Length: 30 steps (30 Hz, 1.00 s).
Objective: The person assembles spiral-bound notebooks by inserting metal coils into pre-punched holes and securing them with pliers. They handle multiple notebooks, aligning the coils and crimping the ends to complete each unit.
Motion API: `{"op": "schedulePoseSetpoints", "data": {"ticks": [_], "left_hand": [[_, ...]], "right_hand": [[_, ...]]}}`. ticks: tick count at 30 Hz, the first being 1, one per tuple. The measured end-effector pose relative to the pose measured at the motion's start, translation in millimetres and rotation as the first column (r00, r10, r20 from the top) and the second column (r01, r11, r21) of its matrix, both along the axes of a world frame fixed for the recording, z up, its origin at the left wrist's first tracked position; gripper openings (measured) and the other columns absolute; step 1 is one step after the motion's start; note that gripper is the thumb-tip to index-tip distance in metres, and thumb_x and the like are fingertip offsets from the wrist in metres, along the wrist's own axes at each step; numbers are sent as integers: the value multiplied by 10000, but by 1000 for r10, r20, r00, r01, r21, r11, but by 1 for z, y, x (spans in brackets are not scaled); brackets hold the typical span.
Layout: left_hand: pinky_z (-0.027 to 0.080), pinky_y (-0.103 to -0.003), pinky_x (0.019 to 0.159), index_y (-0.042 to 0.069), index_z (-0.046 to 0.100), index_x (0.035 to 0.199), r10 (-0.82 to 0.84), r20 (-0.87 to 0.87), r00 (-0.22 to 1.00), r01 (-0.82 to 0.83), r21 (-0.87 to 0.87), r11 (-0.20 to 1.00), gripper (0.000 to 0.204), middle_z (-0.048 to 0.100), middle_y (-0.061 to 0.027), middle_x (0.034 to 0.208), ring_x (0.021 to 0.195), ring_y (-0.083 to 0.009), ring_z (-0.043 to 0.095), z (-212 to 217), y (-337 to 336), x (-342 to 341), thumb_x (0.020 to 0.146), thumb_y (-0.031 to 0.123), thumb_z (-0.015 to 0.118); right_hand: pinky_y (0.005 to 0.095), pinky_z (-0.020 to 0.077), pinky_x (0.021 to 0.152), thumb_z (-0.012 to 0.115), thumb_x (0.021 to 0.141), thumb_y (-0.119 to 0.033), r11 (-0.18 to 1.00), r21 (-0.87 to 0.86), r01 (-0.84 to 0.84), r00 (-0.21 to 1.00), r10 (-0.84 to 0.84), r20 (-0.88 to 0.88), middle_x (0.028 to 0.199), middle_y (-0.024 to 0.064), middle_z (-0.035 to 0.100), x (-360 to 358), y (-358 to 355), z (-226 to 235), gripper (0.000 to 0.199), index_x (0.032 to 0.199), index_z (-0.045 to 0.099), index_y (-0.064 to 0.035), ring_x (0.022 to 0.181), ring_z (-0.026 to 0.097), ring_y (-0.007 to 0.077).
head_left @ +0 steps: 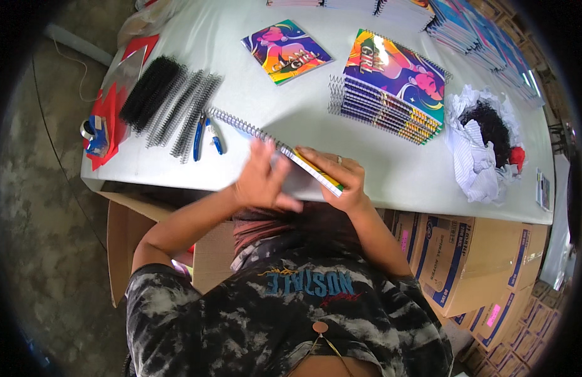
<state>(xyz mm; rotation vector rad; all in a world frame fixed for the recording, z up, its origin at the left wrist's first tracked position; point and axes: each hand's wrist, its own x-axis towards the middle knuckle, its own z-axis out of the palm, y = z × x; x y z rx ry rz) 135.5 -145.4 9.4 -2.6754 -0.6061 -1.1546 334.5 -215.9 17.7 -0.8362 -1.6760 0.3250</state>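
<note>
Notebook (317, 171), one, on edge above the near side of the table (398, 179), centre. Right hand (346, 179): fingers and thumb pinching the notebook. Wire coil (240, 124): extends from notebook toward far left. Left hand (262, 179): fingers spread, blurred, beside the coil; contact cannot be told. Left: loose coils (151, 94). Far right: notebook stack (394, 88). Right: crumpled white wrapping (470, 160).

I can pass over the table (291, 103) between the coils (151, 91) and the notebook stack (391, 94), where a spiral (241, 125) juts in.
</note>
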Motion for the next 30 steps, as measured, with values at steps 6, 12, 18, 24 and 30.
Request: {"op": "schedulePoseSetpoints", "data": {"ticks": [6, 12, 18, 24, 30], "left_hand": [[192, -591, 1004, -60, 291, 1333, 66, 153, 986, -66, -4, 998, 923, 330, -222, 1368, 1269, -457, 259, -8, 29, -23, 789, 661, 481], [81, -579, 1062, -5, 246, 1373, -209, -26, 977, 204, 379, 903, 1081, 343, -208, 1346, 1283, -466, 234, 12, -20, 19, 683, 820, 362], [67, -568, 1067, 48, 263, 1380, 4, 66, 998, 12, -230, 973, 1019, 362, -252, 1296, 1296, -463, 217, 3, -17, 31, 691, 776, 445], [135, -633, 999, -80, 328, 1310, 95, 157, 983, -155, 430, 889, 860, 267, -345, 1313, 1287, -496, 195, 76, 20, 35, 866, 656, 278], [110, -605, 1025, 24, 202, 1395, -188, -125, 974, 184, -39, 982, 931, 152, -276, 1427, 1319, -485, 122, -37, -31, 18, 771, 637, 520]], "right_hand": [[327, 525, 766, 554, 722, 23, 996, 10, -92, 996, 92, 19, 1016, 168, 651, -11, -1, 7, 345, 1061, 612, 57, 915, 652, 278], [334, 526, 763, 621, 690, 34, 999, 3, -43, 996, 43, -83, 1069, 134, 637, -5, 6, -3, 394, 1083, 604, 11, 918, 648, 268], [321, 523, 762, 627, 647, 38, 1000, -28, -8, 998, 7, -61, 1084, 119, 633, -13, 6, -2, 471, 1112, 610, -35, 919, 643, 268], [340, 522, 731, 641, 689, -16, 996, -70, -47, 997, 42, -65, 1057, 110, 642, -10, 2, -2, 430, 1116, 592, -30, 887, 648, 280], [362, 510, 779, 638, 748, -145, 998, -54, 41, 994, -46, -100, 1090, 127, 628, -19, 13, 0, 438, 1153, 554, -1, 930, 633, 308]]}}
